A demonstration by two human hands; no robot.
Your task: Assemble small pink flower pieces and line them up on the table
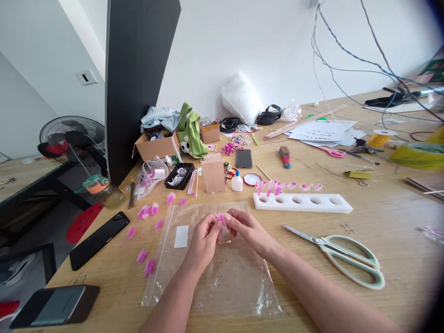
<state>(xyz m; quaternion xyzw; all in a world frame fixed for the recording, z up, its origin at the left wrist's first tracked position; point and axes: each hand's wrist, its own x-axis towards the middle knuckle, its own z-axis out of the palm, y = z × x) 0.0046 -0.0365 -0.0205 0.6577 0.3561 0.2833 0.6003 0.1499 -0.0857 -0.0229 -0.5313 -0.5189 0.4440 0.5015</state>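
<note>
Over a clear plastic bag lying flat on the table, my left hand and my right hand meet. Both are closed, pinching a small pink flower between thumbs and fingertips. Much of the flower is hidden by the fingers. A cotton swab shows just below them, partly covered by my left hand. On the bag's left part is a white rectangle. Several loose pink flowers are scattered left of the bag. Behind my right hand, more pink pieces stand at a white holder with round holes.
Large scissors lie at right. A glue bottle, wooden block and black tray stand behind the bag. A black phone and a grey-black device lie near the left edge. Paper sheets are farther back.
</note>
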